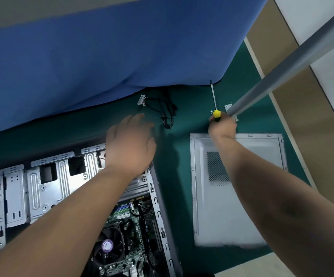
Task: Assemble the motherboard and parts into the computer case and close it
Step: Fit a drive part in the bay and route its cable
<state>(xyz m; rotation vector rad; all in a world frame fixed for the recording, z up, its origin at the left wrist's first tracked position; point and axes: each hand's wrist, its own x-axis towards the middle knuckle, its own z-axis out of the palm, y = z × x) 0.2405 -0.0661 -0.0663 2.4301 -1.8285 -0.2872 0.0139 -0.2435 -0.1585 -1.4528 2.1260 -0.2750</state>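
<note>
One open computer case (42,188) at 8 o'clock, motherboard (130,226) seated inside. One side panel (232,206) flat at 4 o'clock. Left hand (131,142) released, fingers spread. Right hand (222,126) grasping one screwdriver (216,114). One cable bundle (167,114) on green surface (174,176), 12 o'clock.

case (42,188): silver, open, lying flat, near left | motherboard (130,226): green, fan-topped, seated inside | side panel (232,196): grey, vented, flat, near right | cable bundle (166,112): black, far centre
</note>
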